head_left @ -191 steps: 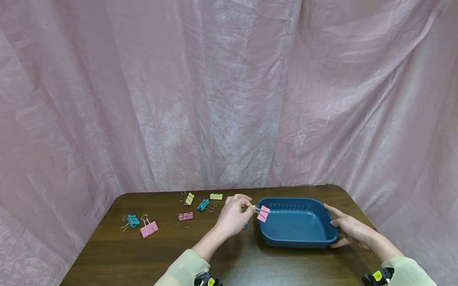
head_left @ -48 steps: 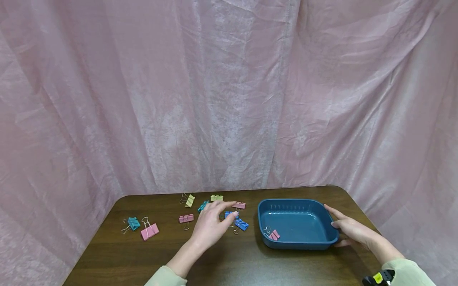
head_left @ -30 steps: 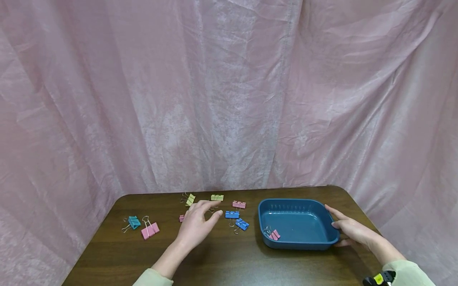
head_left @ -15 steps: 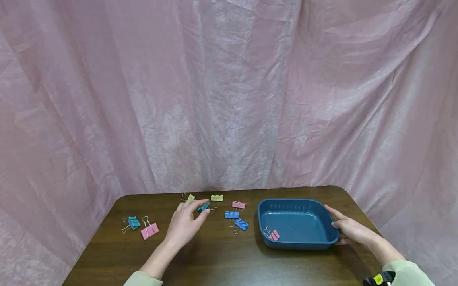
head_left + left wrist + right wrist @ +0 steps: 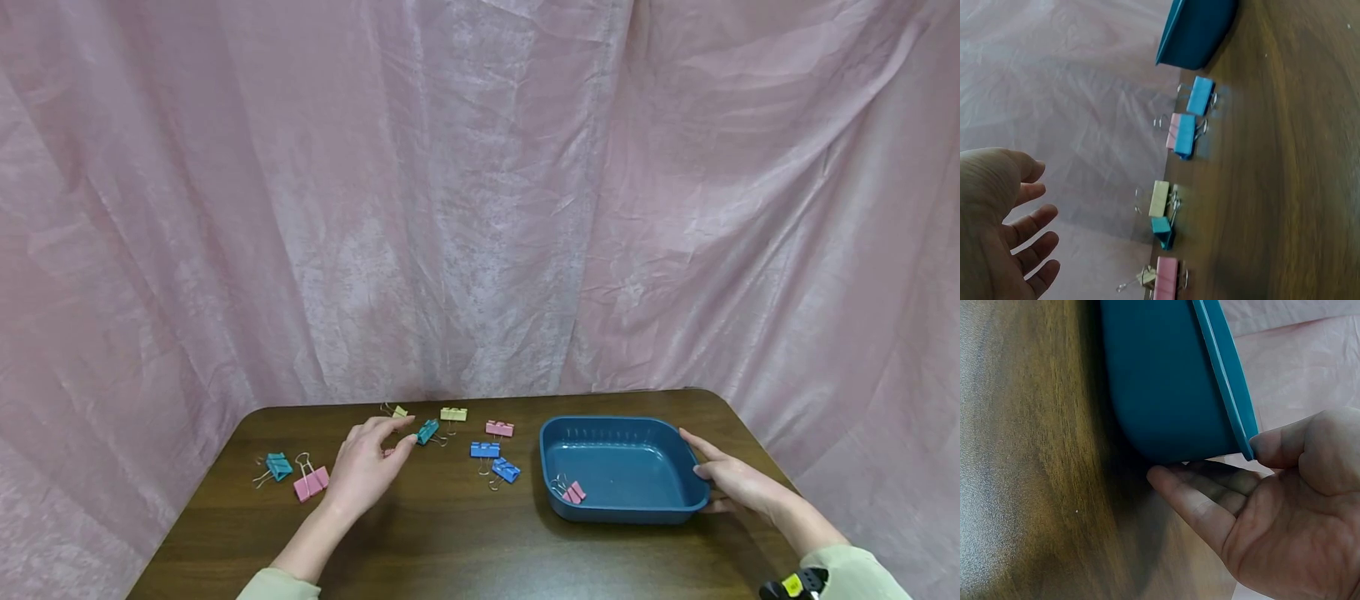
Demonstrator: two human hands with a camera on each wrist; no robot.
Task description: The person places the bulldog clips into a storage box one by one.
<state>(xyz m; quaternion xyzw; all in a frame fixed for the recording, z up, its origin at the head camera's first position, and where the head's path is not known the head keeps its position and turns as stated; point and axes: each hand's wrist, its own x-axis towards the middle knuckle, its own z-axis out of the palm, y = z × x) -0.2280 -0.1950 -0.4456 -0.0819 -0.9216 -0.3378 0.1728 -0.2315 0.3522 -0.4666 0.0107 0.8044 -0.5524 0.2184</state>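
My left hand (image 5: pixel 367 462) hovers with relaxed fingers over binder clips at the table's middle left and holds nothing. Beneath its fingers a pink binder clip (image 5: pixel 1165 278) is mostly hidden in the head view. Just past its fingertips lies a teal binder clip (image 5: pixel 427 431); a yellow binder clip (image 5: pixel 401 412) is partly covered behind the hand. My right hand (image 5: pixel 738 479) grips the right side of a blue rectangular tray (image 5: pixel 622 515), thumb at the rim and fingers against the outer wall in the right wrist view. Inside the tray's near left corner sits a small pink binder clip (image 5: pixel 574 492).
Two blue binder clips (image 5: pixel 484 450), another pink binder clip (image 5: pixel 499 428) and another yellow binder clip (image 5: pixel 453 414) lie left of the tray. Farther left are a teal clip (image 5: pixel 278 466) and a larger pink clip (image 5: pixel 311 483). A pink curtain (image 5: pixel 480 208) hangs behind the table.
The pink binder clip that my left hand pinched at the tray's edge now lies inside the tray. That hand has since moved left, over other clips. My right hand stays at the tray.
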